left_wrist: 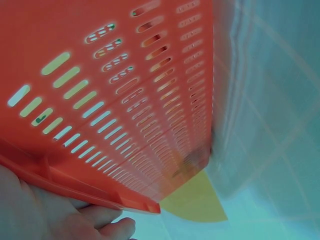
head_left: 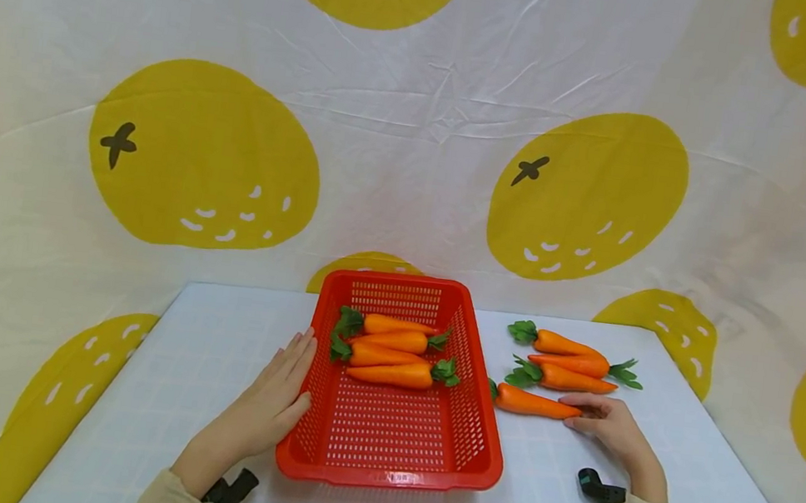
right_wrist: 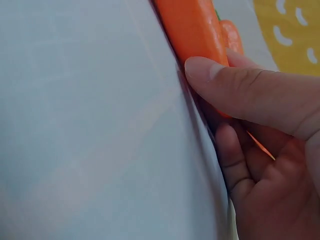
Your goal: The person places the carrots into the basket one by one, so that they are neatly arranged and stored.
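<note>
My left hand (head_left: 273, 397) lies with straight fingers along the left rim of a red perforated plastic basket (head_left: 386, 478). In the left wrist view those fingers (left_wrist: 95, 215) show under the rim, beside the slotted wall (left_wrist: 100, 135). My right hand (head_left: 608, 428) pinches the pointed end of the nearest loose carrot (head_left: 531, 402), which lies on the table right of the basket, leafy top toward it. Up close, the thumb (right_wrist: 215, 75) presses on the orange carrot (right_wrist: 195, 30), with other fingers curled behind it.
Several carrots (head_left: 390, 356) with green tops lie side by side in the basket's far half. Beyond my right hand, three more carrots (head_left: 572, 380) lie together on the white table (head_left: 225, 347). A fabric backdrop (head_left: 407, 160) printed with yellow fruit hangs behind the table.
</note>
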`<action>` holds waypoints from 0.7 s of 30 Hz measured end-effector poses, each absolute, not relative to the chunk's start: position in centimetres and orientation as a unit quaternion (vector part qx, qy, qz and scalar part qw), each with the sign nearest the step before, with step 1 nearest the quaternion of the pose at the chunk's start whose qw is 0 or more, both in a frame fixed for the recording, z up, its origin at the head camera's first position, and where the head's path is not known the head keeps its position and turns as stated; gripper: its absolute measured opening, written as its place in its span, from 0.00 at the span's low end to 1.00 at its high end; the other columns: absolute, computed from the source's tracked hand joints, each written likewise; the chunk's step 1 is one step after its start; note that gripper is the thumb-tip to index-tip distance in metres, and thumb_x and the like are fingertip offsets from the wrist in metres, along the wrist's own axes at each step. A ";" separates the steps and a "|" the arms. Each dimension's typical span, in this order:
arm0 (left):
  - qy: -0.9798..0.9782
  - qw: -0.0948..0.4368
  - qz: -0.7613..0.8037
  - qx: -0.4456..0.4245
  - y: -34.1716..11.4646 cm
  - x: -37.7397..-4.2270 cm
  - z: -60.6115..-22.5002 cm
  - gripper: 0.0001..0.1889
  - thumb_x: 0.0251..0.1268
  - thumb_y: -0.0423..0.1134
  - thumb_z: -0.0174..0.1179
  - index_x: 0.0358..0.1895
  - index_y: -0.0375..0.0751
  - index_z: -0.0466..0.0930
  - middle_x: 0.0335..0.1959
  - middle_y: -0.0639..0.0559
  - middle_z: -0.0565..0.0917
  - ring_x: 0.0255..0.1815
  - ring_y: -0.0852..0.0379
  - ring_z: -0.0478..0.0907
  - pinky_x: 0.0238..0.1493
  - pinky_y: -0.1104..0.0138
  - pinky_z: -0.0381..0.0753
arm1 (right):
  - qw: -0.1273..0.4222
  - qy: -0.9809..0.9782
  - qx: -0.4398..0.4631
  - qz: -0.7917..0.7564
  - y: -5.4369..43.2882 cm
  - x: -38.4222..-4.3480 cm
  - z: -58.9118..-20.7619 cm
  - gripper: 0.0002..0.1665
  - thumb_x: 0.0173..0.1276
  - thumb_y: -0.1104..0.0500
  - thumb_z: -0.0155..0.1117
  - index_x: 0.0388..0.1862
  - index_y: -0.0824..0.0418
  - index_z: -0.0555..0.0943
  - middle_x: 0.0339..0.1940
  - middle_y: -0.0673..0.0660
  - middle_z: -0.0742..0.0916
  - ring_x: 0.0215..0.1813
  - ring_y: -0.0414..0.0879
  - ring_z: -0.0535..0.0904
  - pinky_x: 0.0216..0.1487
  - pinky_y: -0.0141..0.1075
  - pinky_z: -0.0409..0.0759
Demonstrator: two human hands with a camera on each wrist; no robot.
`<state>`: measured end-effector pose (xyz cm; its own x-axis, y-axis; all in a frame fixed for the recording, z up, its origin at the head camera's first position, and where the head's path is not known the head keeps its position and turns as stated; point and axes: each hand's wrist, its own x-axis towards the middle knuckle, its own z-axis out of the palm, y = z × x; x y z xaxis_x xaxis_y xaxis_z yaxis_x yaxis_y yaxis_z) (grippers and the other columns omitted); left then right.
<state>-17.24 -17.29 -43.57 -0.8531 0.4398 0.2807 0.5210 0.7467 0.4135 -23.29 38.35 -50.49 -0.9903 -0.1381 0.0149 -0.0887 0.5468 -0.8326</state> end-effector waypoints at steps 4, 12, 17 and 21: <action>-0.931 0.080 -0.245 -0.257 -17.2 -17.2 -43.4 0.37 0.71 0.35 0.48 0.78 0.27 0.43 0.80 0.37 0.43 0.80 0.41 0.39 0.75 0.42 0.45 | 0.024 0.885 -0.062 -0.460 38.4 -23.2 -50.4 0.21 0.64 0.62 0.69 0.57 0.59 0.85 0.58 0.56 0.85 0.53 0.26 0.68 0.48 0.26 0.75; -0.932 0.081 -0.246 -0.255 -17.2 -17.2 -43.2 0.37 0.70 0.34 0.49 0.78 0.27 0.44 0.80 0.36 0.44 0.80 0.40 0.40 0.74 0.42 0.46 | 0.013 0.893 -0.064 -0.445 38.3 -23.3 -50.4 0.20 0.63 0.58 0.72 0.55 0.56 0.86 0.56 0.55 0.86 0.54 0.28 0.70 0.48 0.26 0.75; -0.932 0.081 -0.243 -0.256 -17.3 -17.2 -43.3 0.37 0.71 0.35 0.49 0.78 0.27 0.44 0.80 0.37 0.44 0.80 0.40 0.40 0.75 0.42 0.45 | 0.001 0.904 -0.063 -0.423 38.2 -23.0 -50.3 0.20 0.62 0.55 0.73 0.54 0.53 0.87 0.59 0.54 0.85 0.55 0.29 0.69 0.50 0.22 0.72; -0.932 0.079 -0.245 -0.255 -17.4 -17.2 -43.5 0.37 0.71 0.35 0.49 0.78 0.27 0.43 0.81 0.38 0.44 0.80 0.40 0.40 0.75 0.43 0.44 | -0.002 0.897 -0.063 -0.437 38.3 -22.7 -50.3 0.21 0.61 0.55 0.73 0.55 0.56 0.86 0.61 0.57 0.83 0.56 0.33 0.70 0.51 0.22 0.72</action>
<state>-17.22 -17.36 -43.54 -0.8575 0.4368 0.2717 0.5140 0.7494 0.4173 -22.70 38.34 -50.34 -0.9920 -0.1120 0.0590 -0.1155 0.6096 -0.7842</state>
